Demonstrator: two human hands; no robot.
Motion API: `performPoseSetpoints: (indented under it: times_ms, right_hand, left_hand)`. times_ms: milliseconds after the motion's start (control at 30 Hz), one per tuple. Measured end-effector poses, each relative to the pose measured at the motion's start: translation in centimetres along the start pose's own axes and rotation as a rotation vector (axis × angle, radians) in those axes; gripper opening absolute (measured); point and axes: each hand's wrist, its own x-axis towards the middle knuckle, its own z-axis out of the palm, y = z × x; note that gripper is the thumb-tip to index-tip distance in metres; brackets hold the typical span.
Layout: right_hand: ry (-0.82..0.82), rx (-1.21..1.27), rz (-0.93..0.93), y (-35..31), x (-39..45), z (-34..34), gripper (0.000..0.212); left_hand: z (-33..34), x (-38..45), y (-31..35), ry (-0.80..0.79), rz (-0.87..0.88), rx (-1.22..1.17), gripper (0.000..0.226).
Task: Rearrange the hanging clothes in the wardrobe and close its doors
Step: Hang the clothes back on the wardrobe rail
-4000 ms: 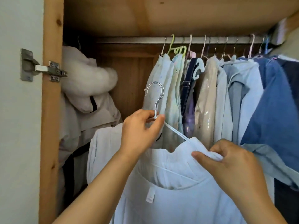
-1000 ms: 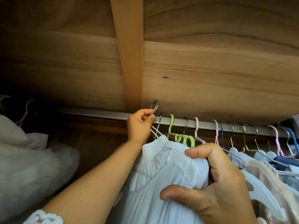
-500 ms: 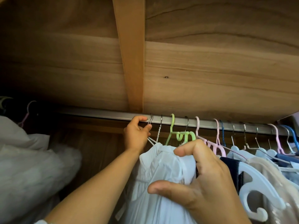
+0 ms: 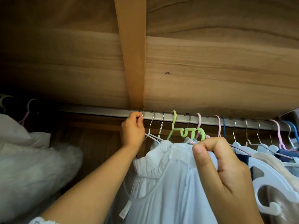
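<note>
Pinching the metal hook [image 4: 143, 114] of a wire hanger against the silver wardrobe rail [image 4: 181, 118], the person's left hand [image 4: 133, 128] seats it at the left end of the row, probably so the white blouse [image 4: 165, 172] hangs beside the lime-green hanger [image 4: 186, 130]. The right hand [image 4: 221, 168] grips the blouse's shoulder, fingers curled into the fabric, apparently steadying it. 1 small white label [image 4: 124, 209] dangles at the neckline; no writing on it is legible. No door is in view.

You find open rail [image 4: 97, 111] left of your left hand [image 4: 132, 128]; rightward, hangers [image 4: 199, 125] crowd it, the wardrobe ceiling [image 4: 210, 70] just above.
</note>
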Motion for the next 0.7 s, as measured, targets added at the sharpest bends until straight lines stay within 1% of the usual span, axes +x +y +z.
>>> performPoseSetpoints:
  times_ms: [100, 167, 300, 367, 433, 500, 567, 600, 633, 700]
  right_hand:
    - [0.013, 0.014, -0.043, -0.3, -0.4, 0.1, 0.024]
    - [0.010, -0.007, -0.038, 0.0, -0.3, 0.1, 0.024]
    - [0.000, 0.043, 0.008, -0.3, -0.7, 0.0, 0.019]
    - [-0.032, 0.106, 0.079, -0.5, -0.7, 0.0, 0.013]
    - [-0.083, 0.129, 0.147, -0.6, -0.6, 0.0, 0.018]
    - [-0.127, 0.095, 0.178, -0.5, -0.3, 0.0, 0.022]
    - [-0.167, 0.047, 0.180, -0.5, -0.1, 0.0, 0.025]
    - [-0.179, 0.031, 0.175, -0.6, -0.1, 0.0, 0.028]
    - [-0.181, 0.014, 0.160, -0.6, -0.1, 0.0, 0.032]
    - [-0.173, -0.029, 0.109, -0.6, -0.2, 0.0, 0.039]
  left_hand:
    - [-0.6, -0.3, -0.1, -0.045, -0.015, -0.030, 0.016]
    - [-0.7, -0.5, 0.1, -0.068, -0.056, -0.049, 0.020]
    - [-0.9, -1.8, 0.3, -0.049, -0.226, -0.138, 0.030]
    - [-0.9, -2.6, 0.4, -0.119, -0.337, -0.174, 0.046]
    - [-1.1, -3.2, 0.9, -0.220, -0.477, -0.196, 0.063]
    - [-1.4, -3.5, 1.5, -0.337, -0.616, -0.288, 0.074]
    - [-1.7, -3.6, 2.2, -0.447, -0.720, -0.371, 0.072]
    - [-1.8, -3.6, 2.5, -0.480, -0.750, -0.398, 0.064]
    - [-1.7, -3.6, 2.7, -0.490, -0.778, -0.424, 0.054]
    - [-1.3, -3.6, 3.0, -0.463, -0.814, -0.494, 0.052]
